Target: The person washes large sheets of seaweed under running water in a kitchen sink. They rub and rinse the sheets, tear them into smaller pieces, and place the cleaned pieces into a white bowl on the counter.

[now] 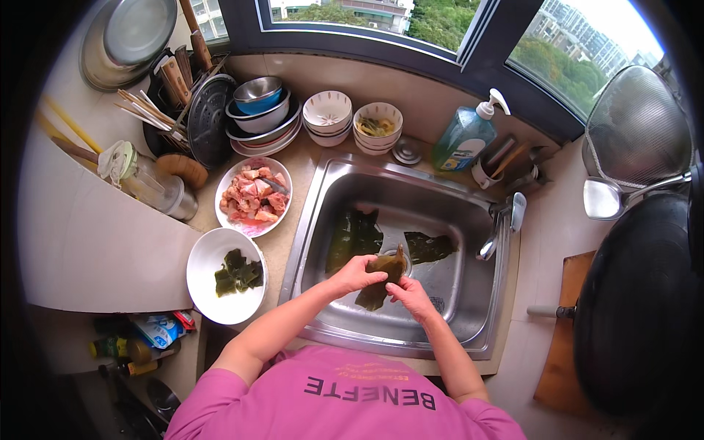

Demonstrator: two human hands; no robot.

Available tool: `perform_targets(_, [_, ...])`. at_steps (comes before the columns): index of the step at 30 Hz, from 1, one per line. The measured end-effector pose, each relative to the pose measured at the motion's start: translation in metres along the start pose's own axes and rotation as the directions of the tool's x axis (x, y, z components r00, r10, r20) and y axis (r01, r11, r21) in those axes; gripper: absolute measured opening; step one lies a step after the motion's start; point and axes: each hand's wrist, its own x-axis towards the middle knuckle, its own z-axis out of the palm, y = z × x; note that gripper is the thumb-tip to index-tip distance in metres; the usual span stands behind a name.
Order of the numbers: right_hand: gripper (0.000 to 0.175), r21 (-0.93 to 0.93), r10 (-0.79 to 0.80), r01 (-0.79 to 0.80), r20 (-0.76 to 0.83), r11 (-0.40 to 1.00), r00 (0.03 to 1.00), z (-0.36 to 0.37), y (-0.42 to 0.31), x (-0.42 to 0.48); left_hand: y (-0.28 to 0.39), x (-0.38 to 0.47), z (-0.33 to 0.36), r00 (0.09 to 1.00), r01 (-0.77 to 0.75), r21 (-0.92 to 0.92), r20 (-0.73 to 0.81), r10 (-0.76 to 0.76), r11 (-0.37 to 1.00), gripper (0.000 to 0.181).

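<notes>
Over the stainless steel sink, a piece of dark green kelp is gripped between my two hands. My left hand pinches it from the left, thumb on top. On the other side, the thumb and fingers of my right hand hold its lower right edge. Larger kelp sheets lie on the sink floor, one on the left and another on the right. Left of the sink, a white bowl contains several small kelp pieces. The drain is partly hidden behind the held kelp.
A bowl of raw chopped meat stands left of the sink. Stacked bowls and a soap pump bottle line the back. The faucet rises at the sink's right rim. A black wok hangs at far right.
</notes>
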Motion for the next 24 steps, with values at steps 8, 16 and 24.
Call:
perform_targets(8, [0.030,-0.234,-0.156,0.148,-0.017,0.961,0.988,0.018,-0.021,0.002,-0.022,-0.026,-0.019,0.998,0.065,0.215,0.002,-0.067,0.974,0.030])
perform_targets(16, [0.015,-0.404,-0.027,0.040,0.038,0.914,0.999,0.025,-0.009,0.009,-0.014,-0.043,-0.014,0.999,-0.016,0.376,0.049,-0.003,0.927,0.031])
perform_targets(24, [0.012,-0.286,-0.016,0.030,0.051,0.958,0.999,0.028,-0.004,0.003,-0.027,-0.041,-0.022,0.990,-0.027,0.573,0.127,-0.056,0.819,0.028])
